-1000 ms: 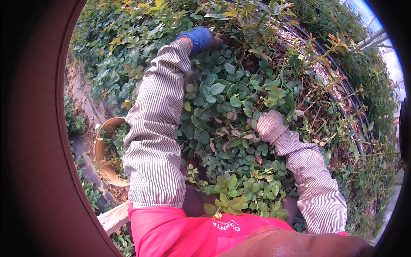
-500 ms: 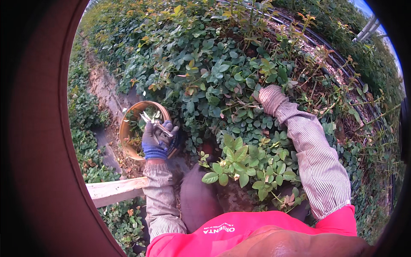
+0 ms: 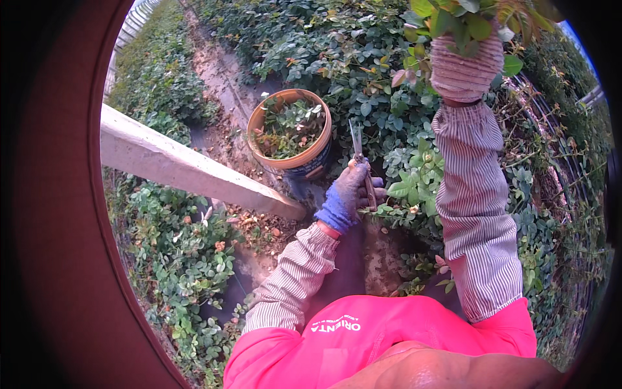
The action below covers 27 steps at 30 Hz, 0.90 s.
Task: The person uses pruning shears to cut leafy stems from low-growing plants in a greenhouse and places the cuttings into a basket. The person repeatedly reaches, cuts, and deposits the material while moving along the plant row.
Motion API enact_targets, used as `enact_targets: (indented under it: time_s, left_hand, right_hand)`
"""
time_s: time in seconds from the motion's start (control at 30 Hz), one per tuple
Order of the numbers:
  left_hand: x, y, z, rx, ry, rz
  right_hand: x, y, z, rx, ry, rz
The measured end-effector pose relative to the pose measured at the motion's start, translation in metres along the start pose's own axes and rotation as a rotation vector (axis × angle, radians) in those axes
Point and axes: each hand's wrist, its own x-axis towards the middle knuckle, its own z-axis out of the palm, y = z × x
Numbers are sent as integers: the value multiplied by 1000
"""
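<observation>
My left hand (image 3: 350, 188), in a grey and blue glove, is closed around a pair of pruning shears (image 3: 357, 142). Their blades point up, away from me, just right of the bucket. My right hand (image 3: 466, 71), in a pale ribbed glove, is raised at the upper right, its fingers closed and partly hidden by leaves. It holds a leafy cutting (image 3: 461, 24) with green and reddish leaves; the cutting runs past the top of the picture. A yellow-rimmed bucket (image 3: 303, 159) with leafy clippings inside stands on the ground, left of the shears.
A white post (image 3: 188, 162) slants in from the left, ending near my left forearm. Dense rose bushes (image 3: 363, 65) fill the far side, and low plants (image 3: 181, 259) grow at the left. Dark hoses (image 3: 551, 162) run along the right. A dirt path (image 3: 220, 71) leads away beyond the bucket.
My right hand has come up out of the foliage with a leafy cutting. My left hand with the shears has moved right, away from over the bucket. The view has shifted left.
</observation>
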Motion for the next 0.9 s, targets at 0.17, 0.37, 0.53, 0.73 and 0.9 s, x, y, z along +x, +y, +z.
enact_targets:
  time_s: [0.17, 0.37, 0.53, 0.73, 0.9]
  left_hand:
    - [14, -10, -13, 77, 17, 109]
    - [8, 5, -31, 21, -75, 159]
    - [-30, 2, -10, 727, -277, 102]
    - [-40, 9, -11, 392, -94, 135]
    - [-18, 32, -47, 155, 8, 275]
  right_hand:
    - [-19, -95, 131, -431, -1129, -217]
    - [-68, -73, 69, 22, -771, -141]
    - [-175, -26, -97, 524, -213, 231]
    - [-404, 1, -302, 638, -26, 1060]
    - [-613, -91, -362, 414, -833, 1474]
